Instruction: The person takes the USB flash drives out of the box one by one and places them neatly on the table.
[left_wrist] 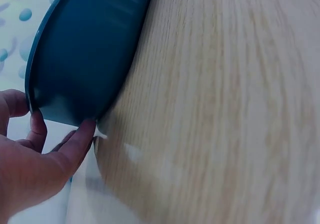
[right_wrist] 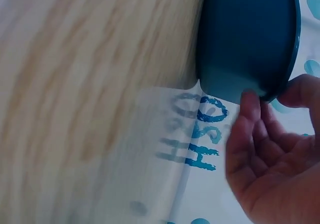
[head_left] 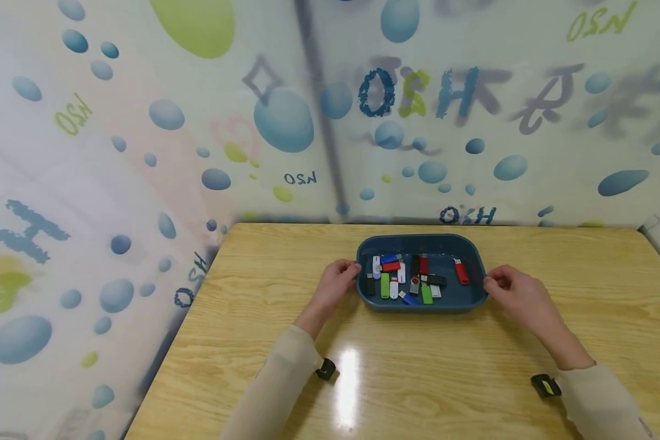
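Note:
A dark blue plastic tray (head_left: 418,309) with rounded corners stands on the wooden table, holding several USB sticks in red, green, white, black and blue. One red USB stick (head_left: 461,272) lies apart at the right inside it. My left hand (head_left: 335,286) grips the left end, its thumb at the rim and fingertips against the outer wall, as the left wrist view of the tray (left_wrist: 85,49) shows. At the opposite end, my right hand (head_left: 521,300) holds the tray in the same way; its curled fingers (right_wrist: 248,119) touch the end wall below the rim.
The wooden table (head_left: 429,379) reaches back to a printed wall covering (head_left: 286,201) just behind the tray. More of the covering runs along the left side. Black straps (head_left: 326,369) hang at both sleeves.

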Demonstrator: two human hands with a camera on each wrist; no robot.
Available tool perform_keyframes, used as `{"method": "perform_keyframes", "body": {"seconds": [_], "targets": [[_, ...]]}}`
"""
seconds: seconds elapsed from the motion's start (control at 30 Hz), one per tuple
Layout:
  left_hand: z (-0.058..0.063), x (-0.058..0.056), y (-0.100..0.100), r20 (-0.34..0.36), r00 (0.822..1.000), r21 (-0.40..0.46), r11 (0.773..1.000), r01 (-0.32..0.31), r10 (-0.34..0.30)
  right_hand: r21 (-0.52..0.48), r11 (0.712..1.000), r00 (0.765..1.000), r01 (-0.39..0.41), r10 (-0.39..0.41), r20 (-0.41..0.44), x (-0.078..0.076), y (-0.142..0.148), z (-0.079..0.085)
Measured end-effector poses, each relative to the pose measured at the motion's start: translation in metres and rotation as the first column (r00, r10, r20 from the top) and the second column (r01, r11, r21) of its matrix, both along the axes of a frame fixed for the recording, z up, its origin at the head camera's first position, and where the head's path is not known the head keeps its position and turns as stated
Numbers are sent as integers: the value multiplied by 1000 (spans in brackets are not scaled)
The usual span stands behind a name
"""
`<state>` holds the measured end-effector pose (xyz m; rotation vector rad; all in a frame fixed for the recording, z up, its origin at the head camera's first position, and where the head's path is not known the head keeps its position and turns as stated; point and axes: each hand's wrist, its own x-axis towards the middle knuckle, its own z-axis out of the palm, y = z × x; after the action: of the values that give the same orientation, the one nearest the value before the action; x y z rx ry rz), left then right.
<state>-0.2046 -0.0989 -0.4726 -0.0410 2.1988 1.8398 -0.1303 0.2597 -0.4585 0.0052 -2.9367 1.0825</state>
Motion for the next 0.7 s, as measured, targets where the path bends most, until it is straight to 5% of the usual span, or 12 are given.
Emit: {"method": "perform_keyframes", "body": {"seconds": [0.17,0.3,0.53,0.7], "targets": [[-3,-1,1,-10,1000,-1,1000,4,-4,-41,997,976,60,-68,-208,1,-14,6],[-3,-1,0,-6,1000,-10,1000,1,-1,-17,1000,943,-13,7,-334,-1,-43,13],[1,-1,0,13,1000,-17,1000,9,-9,53,982,965,-184,190,-182,-9,-92,17],[1,-1,1,18,1000,-5,1000,12,-12,103,957,959,-273,279,-55,-21,-106,17]]}}
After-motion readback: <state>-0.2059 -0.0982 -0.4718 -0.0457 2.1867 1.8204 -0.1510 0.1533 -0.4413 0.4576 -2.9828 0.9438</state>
